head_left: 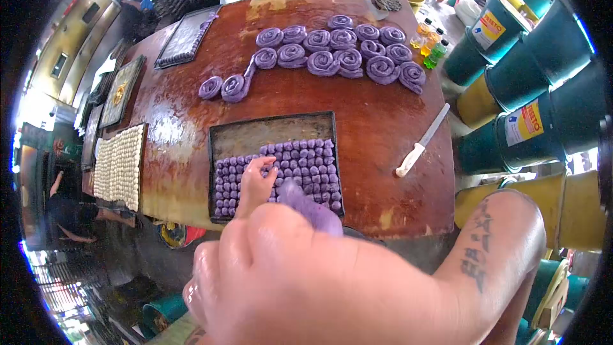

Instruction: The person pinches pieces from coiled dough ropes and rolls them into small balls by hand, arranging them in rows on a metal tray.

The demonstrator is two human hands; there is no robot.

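My right hand (281,275) fills the lower middle, closed in a fist around purple dough (313,211); part of the dough sticks out beyond the fist and is blurred. Beyond it, my left hand (257,182) hovers at the tray, fingers bent and a little apart over the dough balls, with nothing visible between them. The dark rectangular tray (273,121) holds tight rows of small purple dough balls (310,166). Its far strip is bare metal. My right fist hides the tray's near edge and most of my left forearm.
Coiled purple dough rolls (322,62) lie across the table's (172,172) far side. A white-handled knife (423,142) rests at the right. Cream dough balls (118,169) fill another tray at left. Bottles (437,54) stand by the right edge, near stacked green buckets (527,128).
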